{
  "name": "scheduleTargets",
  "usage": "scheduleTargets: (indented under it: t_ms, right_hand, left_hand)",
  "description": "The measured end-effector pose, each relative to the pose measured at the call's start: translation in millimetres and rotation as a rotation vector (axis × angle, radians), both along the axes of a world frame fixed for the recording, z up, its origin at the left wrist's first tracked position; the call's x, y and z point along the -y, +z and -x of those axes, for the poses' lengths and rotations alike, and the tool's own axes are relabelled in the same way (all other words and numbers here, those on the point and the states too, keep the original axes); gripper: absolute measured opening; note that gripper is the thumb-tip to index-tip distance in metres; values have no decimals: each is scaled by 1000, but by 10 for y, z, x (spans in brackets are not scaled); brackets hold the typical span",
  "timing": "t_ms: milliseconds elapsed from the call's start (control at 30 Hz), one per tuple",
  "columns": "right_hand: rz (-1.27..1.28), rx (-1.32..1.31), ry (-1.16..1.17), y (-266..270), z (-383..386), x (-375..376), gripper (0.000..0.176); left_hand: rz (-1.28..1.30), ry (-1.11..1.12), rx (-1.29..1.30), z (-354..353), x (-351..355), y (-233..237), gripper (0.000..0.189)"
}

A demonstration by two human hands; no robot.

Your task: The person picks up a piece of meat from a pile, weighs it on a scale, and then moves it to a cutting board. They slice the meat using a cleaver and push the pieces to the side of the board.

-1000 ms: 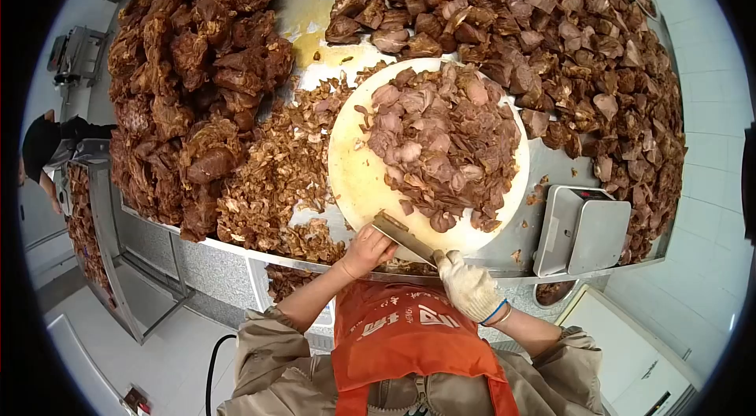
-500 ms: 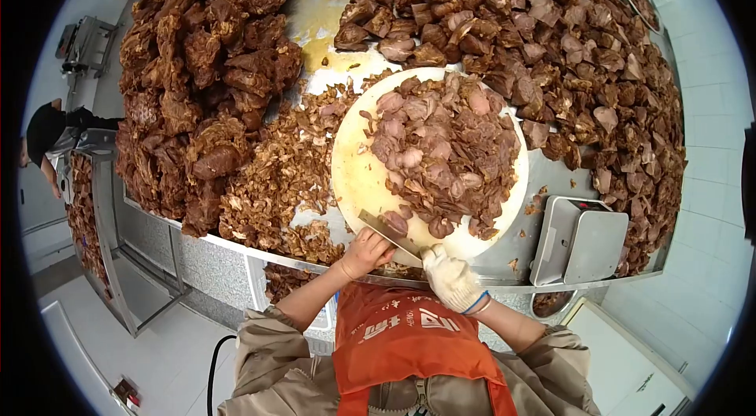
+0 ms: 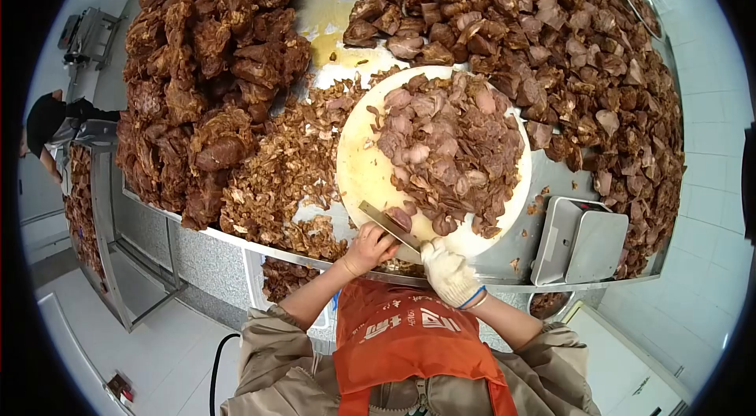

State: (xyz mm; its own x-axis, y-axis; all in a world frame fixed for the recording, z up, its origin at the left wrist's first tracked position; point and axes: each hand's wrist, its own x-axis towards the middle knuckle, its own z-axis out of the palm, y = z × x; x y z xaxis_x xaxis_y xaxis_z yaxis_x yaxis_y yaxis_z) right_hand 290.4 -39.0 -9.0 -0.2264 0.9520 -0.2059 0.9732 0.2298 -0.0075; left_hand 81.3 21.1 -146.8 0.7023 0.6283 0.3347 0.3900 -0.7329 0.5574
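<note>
My gloved right hand point(image 3: 450, 274) is wrapped round the handle of a cleaver point(image 3: 388, 225), whose blade slants up to the left over the near edge of a round white cutting board point(image 3: 358, 172). On the near side of the blade, my bare left hand point(image 3: 368, 249) has its fingers curled on a piece of brown cooked meat, mostly hidden by the fingers and the blade. A meat slice point(image 3: 400, 217) lies against the blade's far side. Beyond it, a heap of sliced meat point(image 3: 449, 148) covers much of the board.
Large meat chunks point(image 3: 213, 62) are piled at left, with small scraps point(image 3: 276, 156) beside the board. Cut pieces point(image 3: 551, 46) fill the table's right side. A metal-topped scale point(image 3: 587, 239) stands near the right front edge. Another person point(image 3: 59, 125) stands at far left.
The view has shifted slightly. The slice beyond the cleaver shows more clearly and stands farther out from the blade. Both hands stay in nearly the same place.
</note>
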Motion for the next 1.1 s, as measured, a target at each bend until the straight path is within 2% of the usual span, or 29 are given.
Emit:
scheduleTargets:
  t_ms: [200, 267, 300, 400, 433, 500, 567, 600, 633, 700, 733, 767, 833, 867, 933, 967, 1100]
  right_hand:
    - [26, 244, 87, 144, -72, 194, 4]
    - [27, 105, -1, -182, 61, 134, 3]
    - [-87, 159, 15, -133, 130, -20, 2]
    - [-37, 12, -106, -276, 207, -57, 3]
    - [29, -103, -139, -346, 145, -58, 5]
    - [7, -135, -132, -336, 4, -21, 7]
    - [10, -314, -198, -566, -243, 98, 9]
    - [-8, -392, -232, -490, -308, 78, 10]
    - [50, -104, -161, -364, -271, 64, 10]
    - [101, -171, -179, -396, -277, 79, 10]
    - [-28, -200, -146, -205, -270, 43, 8]
    - [-27, -201, -148, -22, -254, 22, 8]
    - [-45, -3, -71, 229, -212, 65, 10]
    - [-78, 170, -30, 4, -228, 231, 11]
    - [39, 1, -78, 293, -294, 173, 8]
    - [87, 169, -78, 305, -279, 247, 8]
    - [12, 39, -58, 218, -273, 124, 6]
  left_hand:
    - [10, -2, 7, -10, 24, -11, 41]
    - [22, -10, 16, -8, 24, -26, 40]
    - [25, -10, 10, 16, 45, -17, 40]
    - [-6, -37, 22, 0, -15, 41, 42]
    - [-14, -44, 22, -14, 9, 80, 42]
    - [-7, -17, -3, -54, -33, 148, 42]
    - [17, 48, 21, -230, -66, 160, 45]
    - [40, 61, 27, -331, -131, 184, 47]
    - [19, 49, -7, -360, -153, 119, 47]
    - [-28, 22, 11, -306, -156, 134, 45]
    - [-45, 17, 32, -276, -152, 143, 43]
    - [-43, 14, 31, -283, -162, 109, 43]
    - [-10, 45, 8, -283, -99, 2, 43]
    - [-5, 34, -1, -277, -89, -35, 42]
    - [-29, 38, 9, -287, -109, -4, 43]
    - [-23, 23, 2, -278, -115, -14, 45]
    - [0, 30, 37, -292, -135, -25, 48]
